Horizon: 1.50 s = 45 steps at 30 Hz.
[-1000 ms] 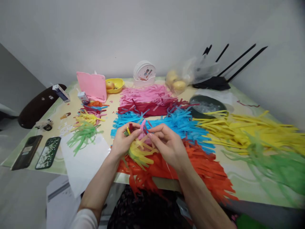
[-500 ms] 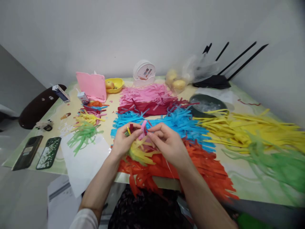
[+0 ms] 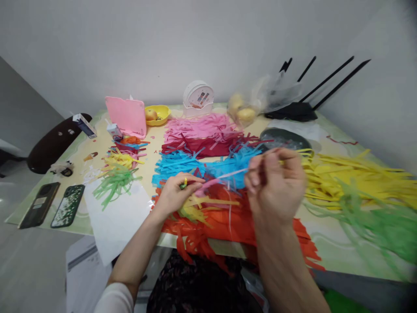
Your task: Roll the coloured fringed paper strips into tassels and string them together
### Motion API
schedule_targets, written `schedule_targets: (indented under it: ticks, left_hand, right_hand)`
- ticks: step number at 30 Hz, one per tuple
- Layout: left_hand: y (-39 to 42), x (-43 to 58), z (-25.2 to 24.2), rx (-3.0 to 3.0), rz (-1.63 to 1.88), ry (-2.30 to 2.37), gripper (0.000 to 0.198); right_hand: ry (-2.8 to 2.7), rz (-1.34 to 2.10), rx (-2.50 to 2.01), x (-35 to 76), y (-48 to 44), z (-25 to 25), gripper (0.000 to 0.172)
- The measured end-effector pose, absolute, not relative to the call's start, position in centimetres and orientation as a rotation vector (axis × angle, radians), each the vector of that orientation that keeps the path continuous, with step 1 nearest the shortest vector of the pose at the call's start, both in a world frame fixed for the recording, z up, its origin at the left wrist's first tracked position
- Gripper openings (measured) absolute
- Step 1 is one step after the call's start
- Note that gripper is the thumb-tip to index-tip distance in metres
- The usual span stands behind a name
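Observation:
My left hand [image 3: 176, 193] is closed around a bunch of paper-like strips, with yellow strips [image 3: 195, 211] hanging below the fingers and a pink strip [image 3: 208, 185] poking out to the right. From the bunch a thin whitish strand [image 3: 233, 173] runs taut to my right hand [image 3: 276, 184], which is raised in a closed pinch and blurred by motion. Another pale strand dangles under it. Beneath both hands lie piles of orange-red strips [image 3: 276, 217] and blue strips [image 3: 176, 165].
Dark red strips [image 3: 208, 148] and pink strips [image 3: 202, 127] lie farther back. Yellow strips [image 3: 358, 178] and green strips [image 3: 384, 226] spread on the right. On the left are two phones [image 3: 67, 206], white paper [image 3: 114, 221] and a small multicoloured tassel pile [image 3: 120, 163]. A dark tray [image 3: 283, 141] stands behind.
My right hand has moved away to the right and slightly up from the left hand, drawing the whitish strand out straight. My left hand stays nearly in place with the bunch.

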<state>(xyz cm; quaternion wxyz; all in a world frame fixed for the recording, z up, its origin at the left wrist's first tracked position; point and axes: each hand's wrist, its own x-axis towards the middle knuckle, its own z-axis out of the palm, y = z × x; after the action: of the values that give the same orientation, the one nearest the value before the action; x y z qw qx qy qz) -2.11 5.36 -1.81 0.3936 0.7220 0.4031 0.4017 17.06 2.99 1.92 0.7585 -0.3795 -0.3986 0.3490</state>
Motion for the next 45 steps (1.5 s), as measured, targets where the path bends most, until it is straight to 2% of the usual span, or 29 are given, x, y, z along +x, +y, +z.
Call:
schedule_targets:
  ticks: [2,4,7,11,18,21,25,30,39,45]
  left_hand:
    - [5.6,-2.5,-1.5,1.852,1.022,1.03,0.027]
    - [5.8,-2.9,-1.1,1.88,1.045,1.06,0.029]
    - [5.6,-2.8,-0.5,1.917,1.05,1.069,0.031]
    - [4.9,-2.3,0.0,1.94,0.991,1.043,0.03]
    - [4.5,-2.9,0.0,1.313,0.95,0.834,0.039]
    - [4.6,-3.0,-0.4,1.204,1.09,0.918,0.034]
    - [4.3,-2.6,-0.6,1.272,1.309,1.08,0.022]
    - [3.6,-2.1,-0.1,1.445,1.366,1.128,0.013]
    - [3.4,-1.9,0.1,1.631,1.41,1.182,0.009]
    - [3.1,-1.9,-0.8,1.951,1.44,1.199,0.008]
  right_hand:
    - [-0.774,0.625,-0.782,17.5,2.6,2.6,0.014]
    - [-0.908,0.587,-0.913,17.5,2.4,2.7,0.011]
    - [-1.383,0.7,-1.133,16.4,2.3,2.2,0.011]
    - [-1.714,0.827,-1.086,14.5,2.7,1.4,0.014]
    - [-1.538,0.898,-1.025,14.6,3.2,1.3,0.014]
    - [-1.394,0.912,-1.063,14.9,2.8,0.8,0.017]
    - [-1.37,1.054,-1.144,14.6,1.5,0.2,0.019]
    - [-1.379,1.205,-1.118,13.9,0.9,0.0,0.023]
    - [-1.321,1.265,-1.11,14.0,1.2,0.5,0.029]
    - [-1.238,1.426,-1.034,14.3,1.9,0.4,0.038]
